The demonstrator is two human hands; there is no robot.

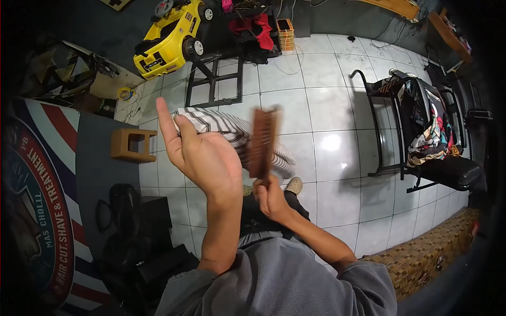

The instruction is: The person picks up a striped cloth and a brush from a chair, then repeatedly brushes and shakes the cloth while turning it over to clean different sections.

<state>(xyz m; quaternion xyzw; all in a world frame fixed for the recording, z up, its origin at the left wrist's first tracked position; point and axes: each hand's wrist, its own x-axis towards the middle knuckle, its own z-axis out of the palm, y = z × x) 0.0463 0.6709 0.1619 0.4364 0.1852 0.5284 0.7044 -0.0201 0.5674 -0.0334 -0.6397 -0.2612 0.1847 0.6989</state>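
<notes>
My right hand (271, 199) is closed around the handle of a brown brush (263, 142), its head upright and blurred by motion. Behind the brush hangs a white cloth with dark stripes (224, 122), reaching down towards my feet. My left hand (205, 158) is raised at the cloth's upper left end, one finger stretched out and another bent against the edge of the fabric. Its remaining fingers are hidden behind the palm. The brush head overlaps the middle of the cloth in this view.
A black metal frame (213, 81) and a brown stool (133, 145) stand ahead and left. A yellow toy car (171, 39) is beyond. To the right is a black chair (448, 171) with a patterned cloth (429, 118) on it. A barber sign (47, 210) stands at left.
</notes>
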